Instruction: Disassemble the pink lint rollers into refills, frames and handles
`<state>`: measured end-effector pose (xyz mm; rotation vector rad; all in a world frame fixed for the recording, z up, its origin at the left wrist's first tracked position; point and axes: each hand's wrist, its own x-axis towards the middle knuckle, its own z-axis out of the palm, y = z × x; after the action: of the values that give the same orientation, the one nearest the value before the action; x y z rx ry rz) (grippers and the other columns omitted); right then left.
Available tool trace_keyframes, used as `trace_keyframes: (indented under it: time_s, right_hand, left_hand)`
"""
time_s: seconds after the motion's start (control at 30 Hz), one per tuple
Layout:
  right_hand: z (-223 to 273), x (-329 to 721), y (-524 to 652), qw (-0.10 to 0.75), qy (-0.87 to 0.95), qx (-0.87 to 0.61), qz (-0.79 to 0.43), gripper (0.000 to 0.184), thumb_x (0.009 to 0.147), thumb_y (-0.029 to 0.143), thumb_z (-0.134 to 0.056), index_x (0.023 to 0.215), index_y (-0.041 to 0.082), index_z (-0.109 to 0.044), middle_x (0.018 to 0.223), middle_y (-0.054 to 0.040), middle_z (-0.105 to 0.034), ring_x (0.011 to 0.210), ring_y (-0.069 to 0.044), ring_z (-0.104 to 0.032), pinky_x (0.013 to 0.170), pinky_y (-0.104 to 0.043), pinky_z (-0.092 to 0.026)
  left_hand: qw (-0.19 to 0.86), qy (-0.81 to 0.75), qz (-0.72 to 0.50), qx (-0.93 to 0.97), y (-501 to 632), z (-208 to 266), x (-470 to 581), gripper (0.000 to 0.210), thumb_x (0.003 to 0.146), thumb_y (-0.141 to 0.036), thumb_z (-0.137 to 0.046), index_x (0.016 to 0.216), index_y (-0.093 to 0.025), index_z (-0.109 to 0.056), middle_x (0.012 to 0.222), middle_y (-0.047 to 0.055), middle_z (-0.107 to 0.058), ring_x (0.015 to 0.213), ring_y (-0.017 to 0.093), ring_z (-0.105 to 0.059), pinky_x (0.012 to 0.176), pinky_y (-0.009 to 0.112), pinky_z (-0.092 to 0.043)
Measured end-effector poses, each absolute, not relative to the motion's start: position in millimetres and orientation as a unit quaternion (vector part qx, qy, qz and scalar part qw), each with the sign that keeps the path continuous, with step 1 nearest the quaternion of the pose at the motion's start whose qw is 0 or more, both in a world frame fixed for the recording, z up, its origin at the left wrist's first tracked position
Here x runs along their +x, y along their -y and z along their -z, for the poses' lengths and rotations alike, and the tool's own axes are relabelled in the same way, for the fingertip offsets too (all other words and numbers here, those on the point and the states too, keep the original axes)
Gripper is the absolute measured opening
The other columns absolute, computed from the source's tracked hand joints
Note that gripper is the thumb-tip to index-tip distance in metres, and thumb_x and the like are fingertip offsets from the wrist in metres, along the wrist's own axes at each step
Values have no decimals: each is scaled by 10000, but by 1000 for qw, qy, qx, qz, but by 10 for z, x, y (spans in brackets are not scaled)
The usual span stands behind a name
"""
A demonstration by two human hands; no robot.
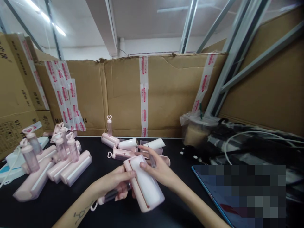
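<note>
In front of me both hands hold a pink lint roller [146, 185] with a white roll inside its case. My left hand [116, 182] is closed around the handle side, its thumb on the case's edge. The clear handle [110, 195] with its ring end sticks out below that hand. My right hand [158, 166] grips the upper right part, thumb on the white roll; some of its fingers are hidden behind. Just beyond are a white roll [128, 144], another white roll [154, 144] and an opened pink case [123, 154] with a heart-shaped end.
Several assembled pink lint rollers [74, 167] lie at the left, handles upright. Another lint roller [110, 139] stands at the back. A blue-edged tablet or phone [209, 193], a plastic drink cup [197, 131] and a patterned bag with a cable [242, 142] are at the right. Cardboard walls [123, 95] enclose the table.
</note>
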<state>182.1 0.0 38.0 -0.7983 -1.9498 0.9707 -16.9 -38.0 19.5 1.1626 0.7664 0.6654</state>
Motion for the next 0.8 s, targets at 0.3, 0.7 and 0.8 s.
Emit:
trace_keyframes:
  time_s: [0.3, 0.7, 0.8]
  right_hand:
    - [-686, 2063, 49, 390, 799, -328, -318, 361, 776, 431, -618, 1060, 209, -613, 1053, -78, -634, 992, -261, -581, 868, -388, -448]
    - [-391, 1840, 86, 268, 852, -358, -272, 526, 639, 370, -733, 1112, 204, -574, 1075, -48, -629, 971, -247, -586, 866, -364, -447]
    - [-243, 1734, 88, 233, 863, -362, -264, 588, 639, 435, -733, 1154, 212, -557, 1125, -70, -624, 995, -271, -593, 865, -385, -454]
  left_hand:
    - [714, -340, -264, 552, 392, -404, -420, 415, 816, -395, -575, 1123, -129, -493, 726, 53, -650, 400, 110, -573, 356, 188, -417]
    - [628, -255, -580, 452, 317, -506, -559, 295, 804, -273, -561, 999, -66, -638, 862, 141, -721, 804, 267, -673, 612, 305, -538]
    - [652, -265, -539, 462, 303, -437, -472, 303, 794, -242, -585, 1028, -56, -637, 942, 161, -710, 811, 260, -668, 696, 333, -516]
